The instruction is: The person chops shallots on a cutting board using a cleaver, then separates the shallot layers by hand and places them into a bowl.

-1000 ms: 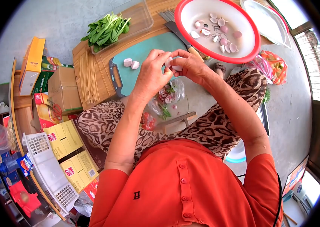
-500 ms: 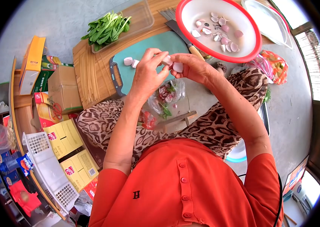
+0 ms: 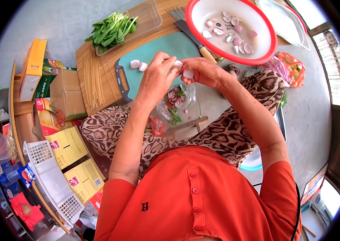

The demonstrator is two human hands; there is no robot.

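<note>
My left hand [image 3: 158, 80] is closed in a pinch on a pale shallot piece [image 3: 177, 64], above the near edge of the teal cutting board [image 3: 162, 46]. Close beside it, my right hand [image 3: 204, 72] has its fingers curled around another pale shallot piece [image 3: 188, 74]. The fingertips of both hands nearly meet. Two cut shallot pieces [image 3: 138, 65] lie on the board left of my hands. A red-rimmed white basin [image 3: 272, 44] at the upper right holds several shallot pieces. Below my hands, a plastic bag [image 3: 178, 100] contains peelings and green leaves.
A knife with a wooden handle [image 3: 207, 54] lies between board and basin. Leafy greens [image 3: 111, 32] sit in a clear tray [image 3: 154, 18]. Noodle-like sticks [image 3: 93, 82] rest on the wooden table at the left. Boxes [image 3: 67, 94] stand further left; an orange-and-pink bag [image 3: 290, 70] is at the right.
The hands have drawn slightly apart from their close overlap, and the pale shallot pieces between them show more clearly. The pieces on the board stay in place.
</note>
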